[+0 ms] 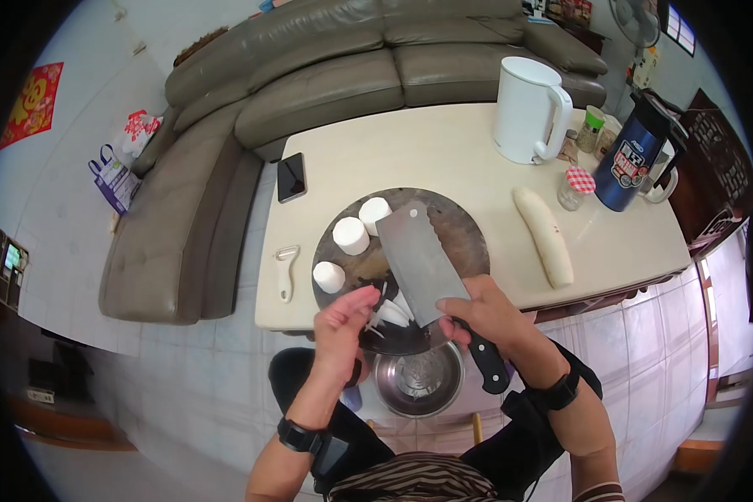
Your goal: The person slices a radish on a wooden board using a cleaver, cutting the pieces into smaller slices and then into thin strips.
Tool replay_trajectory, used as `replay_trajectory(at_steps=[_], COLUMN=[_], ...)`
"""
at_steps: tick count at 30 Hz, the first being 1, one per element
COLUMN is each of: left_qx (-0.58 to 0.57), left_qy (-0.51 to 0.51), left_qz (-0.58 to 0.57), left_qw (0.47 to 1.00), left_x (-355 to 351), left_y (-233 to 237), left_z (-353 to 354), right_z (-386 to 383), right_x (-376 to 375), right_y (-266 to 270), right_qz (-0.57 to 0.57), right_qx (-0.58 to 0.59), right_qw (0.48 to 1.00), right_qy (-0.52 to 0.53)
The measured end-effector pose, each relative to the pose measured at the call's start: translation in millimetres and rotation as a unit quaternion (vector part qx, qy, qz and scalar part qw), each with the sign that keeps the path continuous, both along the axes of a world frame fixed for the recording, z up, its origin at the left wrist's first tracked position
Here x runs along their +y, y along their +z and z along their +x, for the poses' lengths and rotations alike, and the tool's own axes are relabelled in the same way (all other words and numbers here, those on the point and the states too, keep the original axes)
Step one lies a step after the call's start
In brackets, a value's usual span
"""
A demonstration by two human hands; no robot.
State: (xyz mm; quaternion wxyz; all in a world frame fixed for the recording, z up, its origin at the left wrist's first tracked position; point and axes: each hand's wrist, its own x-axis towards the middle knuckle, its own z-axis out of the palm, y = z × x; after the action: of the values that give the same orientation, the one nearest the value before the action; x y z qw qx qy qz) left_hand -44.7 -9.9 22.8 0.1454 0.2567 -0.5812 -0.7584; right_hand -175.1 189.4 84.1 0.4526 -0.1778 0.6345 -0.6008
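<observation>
My right hand (pixel 482 309) grips a cleaver (pixel 420 259) where its broad blade meets the black handle. The blade lies tilted over a round dark cutting board (pixel 464 230), its far end near the chunks. My left hand (pixel 343 325) is at the board's near edge, fingers bunched together beside cut white radish pieces (pixel 395 311). Whatever those fingers hold, if anything, is too small to make out. Three peeled white radish chunks stand on the board's left: a rear chunk (pixel 375 215), a middle chunk (pixel 350 236) and a front chunk (pixel 329 277).
Below the table edge sits a metal bowl (pixel 418 386). A whole white radish (pixel 545 238) lies right of the board, a peeler (pixel 285 272) and phone (pixel 292 177) left. A white kettle (pixel 523 113), blue thermos (pixel 627 163) and red-lidded jar (pixel 575 189) stand at right.
</observation>
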Motion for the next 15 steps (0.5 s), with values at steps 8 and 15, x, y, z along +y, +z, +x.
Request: replay_trajectory(at_steps=[8,15], left_qx=[0.012,-0.002], left_qy=[0.002,-0.128], left_qz=[-0.124,-0.343], left_qw=[0.992,0.931], left_x=[1,15], left_y=[-9,13], left_z=[-5,-2], right_z=[-1,-3], right_x=[5,9], right_y=[2,3], right_qz=[-0.035,-0.048], right_qx=[-0.026,-0.006], right_qw=[0.997,0.995], right_qy=[-0.06,-0.082])
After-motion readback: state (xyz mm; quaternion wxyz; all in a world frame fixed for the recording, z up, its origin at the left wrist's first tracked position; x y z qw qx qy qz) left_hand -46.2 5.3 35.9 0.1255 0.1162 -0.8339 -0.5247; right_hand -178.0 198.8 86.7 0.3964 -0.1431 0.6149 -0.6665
